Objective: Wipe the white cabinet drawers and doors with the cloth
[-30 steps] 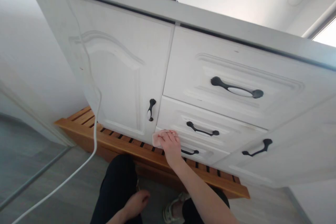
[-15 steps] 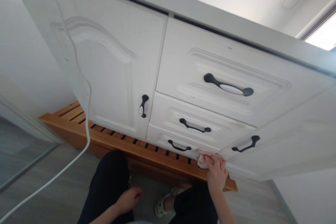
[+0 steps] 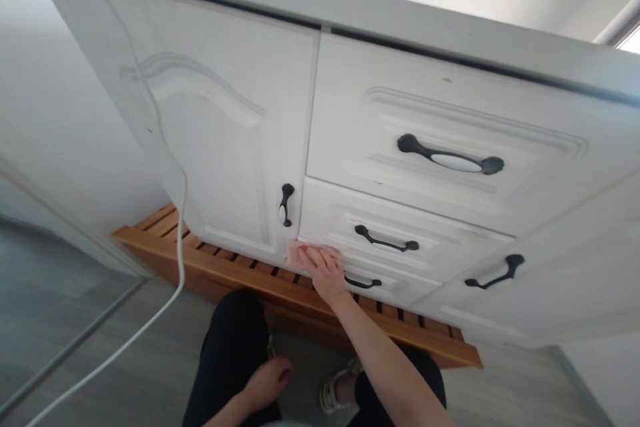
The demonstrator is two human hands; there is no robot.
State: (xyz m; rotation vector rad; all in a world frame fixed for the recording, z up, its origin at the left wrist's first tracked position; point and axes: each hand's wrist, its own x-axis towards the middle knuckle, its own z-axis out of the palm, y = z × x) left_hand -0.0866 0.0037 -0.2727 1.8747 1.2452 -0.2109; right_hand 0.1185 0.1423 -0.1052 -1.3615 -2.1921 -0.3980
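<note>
My right hand (image 3: 325,268) presses a pale pink cloth (image 3: 295,255) flat against the upper left corner of the bottom drawer (image 3: 400,285), just left of its dark curved handle (image 3: 364,281). Most of the cloth is hidden under the fingers. Low in the view, my left hand (image 3: 270,380) lies by my left knee with its fingers curled in. Whether it holds anything cannot be made out. Beyond the cloth is a white cabinet door (image 3: 215,167) with a small dark handle (image 3: 286,205).
A slatted wooden bench (image 3: 225,277) runs along the cabinet's base, between it and my knees. One white cable (image 3: 183,227) hangs down the left side and trails over the floor. Above are a middle drawer (image 3: 345,213) and a large top drawer (image 3: 350,120).
My right hand has moved left with the cloth, from the bottom drawer's lower right end to its upper left corner. My left hand stays by the knee. The view has shifted slightly.
</note>
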